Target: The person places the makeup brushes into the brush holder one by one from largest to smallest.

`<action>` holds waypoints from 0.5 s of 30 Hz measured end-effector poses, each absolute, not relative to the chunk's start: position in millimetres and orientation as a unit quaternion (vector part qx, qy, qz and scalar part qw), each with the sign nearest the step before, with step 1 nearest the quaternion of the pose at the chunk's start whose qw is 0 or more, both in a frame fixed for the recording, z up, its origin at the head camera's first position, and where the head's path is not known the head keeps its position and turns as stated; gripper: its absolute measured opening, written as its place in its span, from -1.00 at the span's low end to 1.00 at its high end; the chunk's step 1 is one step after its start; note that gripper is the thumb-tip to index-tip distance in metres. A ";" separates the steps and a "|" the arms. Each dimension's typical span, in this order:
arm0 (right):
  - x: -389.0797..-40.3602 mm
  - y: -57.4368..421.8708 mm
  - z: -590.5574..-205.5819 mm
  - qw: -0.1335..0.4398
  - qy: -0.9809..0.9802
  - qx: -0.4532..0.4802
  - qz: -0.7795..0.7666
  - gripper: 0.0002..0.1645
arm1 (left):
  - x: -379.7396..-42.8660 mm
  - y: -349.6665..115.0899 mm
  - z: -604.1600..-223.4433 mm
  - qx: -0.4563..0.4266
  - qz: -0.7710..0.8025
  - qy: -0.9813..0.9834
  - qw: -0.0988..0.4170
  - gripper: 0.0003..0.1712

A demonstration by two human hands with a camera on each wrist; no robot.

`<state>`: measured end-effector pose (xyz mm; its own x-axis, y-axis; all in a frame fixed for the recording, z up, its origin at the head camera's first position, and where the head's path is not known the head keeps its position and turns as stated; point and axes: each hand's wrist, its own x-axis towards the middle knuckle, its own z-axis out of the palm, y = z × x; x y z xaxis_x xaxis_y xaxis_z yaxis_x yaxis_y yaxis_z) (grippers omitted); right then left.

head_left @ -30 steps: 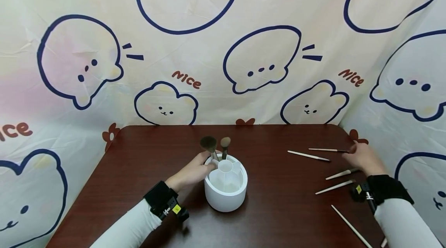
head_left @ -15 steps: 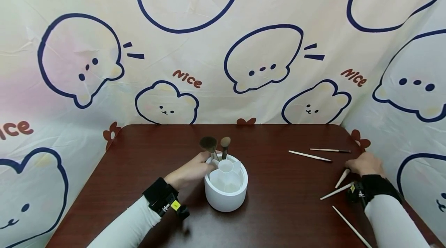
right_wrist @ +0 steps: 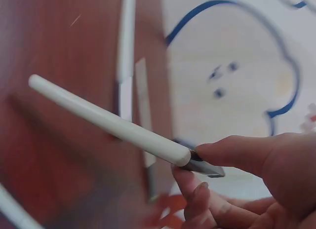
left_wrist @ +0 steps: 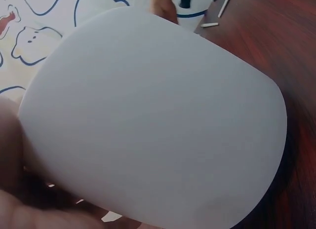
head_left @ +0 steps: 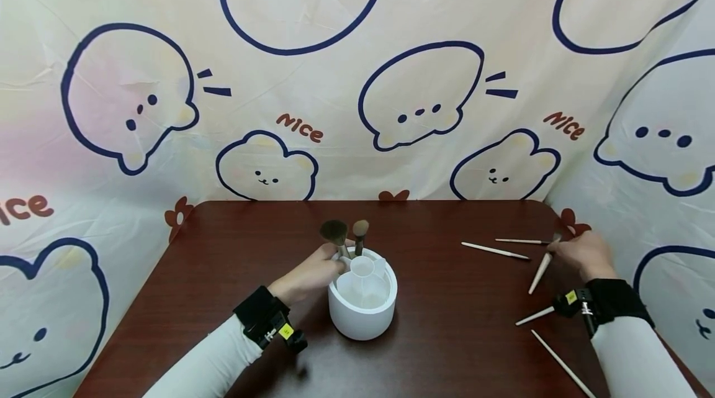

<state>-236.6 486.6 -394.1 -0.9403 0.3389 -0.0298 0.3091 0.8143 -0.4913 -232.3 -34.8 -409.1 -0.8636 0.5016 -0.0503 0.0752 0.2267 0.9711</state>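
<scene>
In the head view, my left hand grips the far left rim of a round white brush holder with dividers inside. A wide makeup brush and a smaller rounded brush stand upright in its rear part. The holder's smooth wall fills the left wrist view. At the right of the table, my right hand pinches a makeup brush between thumb and fingers at its dark metal collar. Its thick white handle points away from the fingers in the right wrist view; the fingers partly hide its head.
Two thin brushes lie behind the right hand's brush: one white-handled brush and another brush farther back. Nearer are a partly hidden brush and a long white handle. A patterned cloth hangs behind the brown table.
My right hand has shifted from the rearmost brush to a thicker one, taken hold of it and turned and moved it toward the back. The left hand and holder have stayed put.
</scene>
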 end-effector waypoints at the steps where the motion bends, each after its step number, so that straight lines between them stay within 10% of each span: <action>1: -236.2 481.7 -389.4 0.042 -0.952 -0.160 0.259 -0.44 | -232.2 -34.2 -408.9 0.190 0.590 0.765 0.174 -0.49; 15: -220.9 352.0 -321.1 0.178 -0.907 0.018 0.381 -0.59 | -234.7 -22.6 -407.7 0.178 0.584 0.777 0.151 -0.50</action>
